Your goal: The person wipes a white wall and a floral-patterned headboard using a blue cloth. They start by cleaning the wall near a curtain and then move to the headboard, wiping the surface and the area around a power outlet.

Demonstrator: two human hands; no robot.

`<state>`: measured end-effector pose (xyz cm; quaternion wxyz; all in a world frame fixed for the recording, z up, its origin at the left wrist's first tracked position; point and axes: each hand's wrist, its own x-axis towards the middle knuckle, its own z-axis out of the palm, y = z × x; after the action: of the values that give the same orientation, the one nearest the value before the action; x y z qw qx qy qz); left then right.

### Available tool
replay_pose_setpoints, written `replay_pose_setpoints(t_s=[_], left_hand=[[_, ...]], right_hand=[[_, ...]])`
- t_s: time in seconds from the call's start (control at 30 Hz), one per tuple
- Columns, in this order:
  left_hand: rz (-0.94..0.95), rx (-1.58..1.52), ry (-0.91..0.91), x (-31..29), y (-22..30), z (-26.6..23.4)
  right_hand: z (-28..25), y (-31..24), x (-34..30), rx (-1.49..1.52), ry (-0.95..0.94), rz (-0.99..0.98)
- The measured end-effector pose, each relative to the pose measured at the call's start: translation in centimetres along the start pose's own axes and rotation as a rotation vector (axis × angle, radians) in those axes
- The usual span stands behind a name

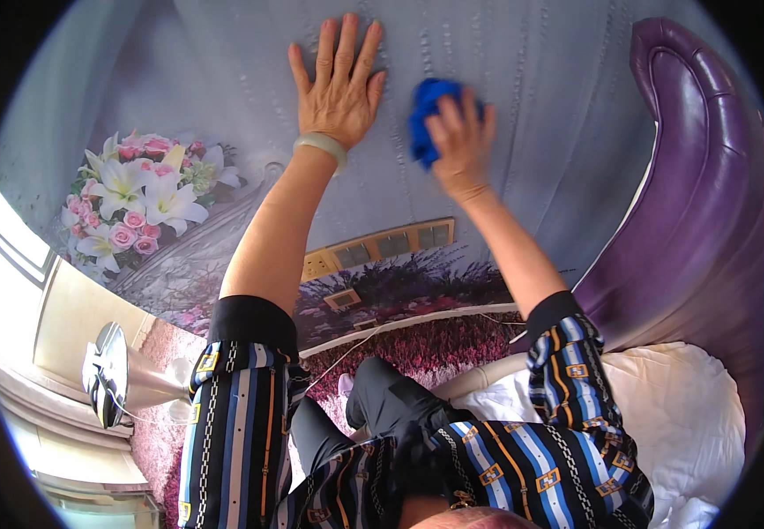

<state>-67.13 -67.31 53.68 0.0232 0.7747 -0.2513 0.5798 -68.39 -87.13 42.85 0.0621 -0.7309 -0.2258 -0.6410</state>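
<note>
My left hand lies flat against the grey-blue mural wall, fingers spread, holding nothing. A pale bangle circles that wrist. To its right, my right hand presses a bunched blue cloth to the same wall. Motion blurs this hand and the cloth, and part of the cloth is covered by the fingers. Both arms are stretched up and apart.
A purple padded headboard curves along the right, beside white bedding. Sockets and switches sit low on the wall. A white cord crosses the pink shaggy rug. At left stands a fan-like silver appliance.
</note>
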Motion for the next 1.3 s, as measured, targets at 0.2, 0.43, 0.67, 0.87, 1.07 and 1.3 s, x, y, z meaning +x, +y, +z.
replay_pose_setpoints(t_s=[0.2, 0.43, 0.67, 0.87, 1.07, 1.3], left_hand=[[0.003, 0.019, 0.015, 0.3, 0.1, -0.1], [0.004, 0.010, 0.029, -0.1, -0.2, 0.2], [0.013, -0.004, 0.037, -0.2, 0.1, 0.6], [0.006, 0.043, 0.014, 0.2, 0.0, 0.1], [0.009, 0.062, 0.016, -0.1, -0.1, 0.1], [0.013, 0.022, 0.047, 0.0, -0.1, 0.4]], right_hand=[[-4.6, 8.1, 1.8, -0.340, 0.262, 0.569], [1.8, -3.2, 5.4, 0.049, 0.213, 0.204], [-0.7, 2.7, 3.0, -0.076, 0.100, -0.083], [-6.4, 10.8, -1.4, -0.537, 0.191, 0.885], [-1.5, 4.4, 0.8, -0.345, 0.137, 0.635], [0.1, -4.3, 2.2, 0.085, -0.086, 0.008]])
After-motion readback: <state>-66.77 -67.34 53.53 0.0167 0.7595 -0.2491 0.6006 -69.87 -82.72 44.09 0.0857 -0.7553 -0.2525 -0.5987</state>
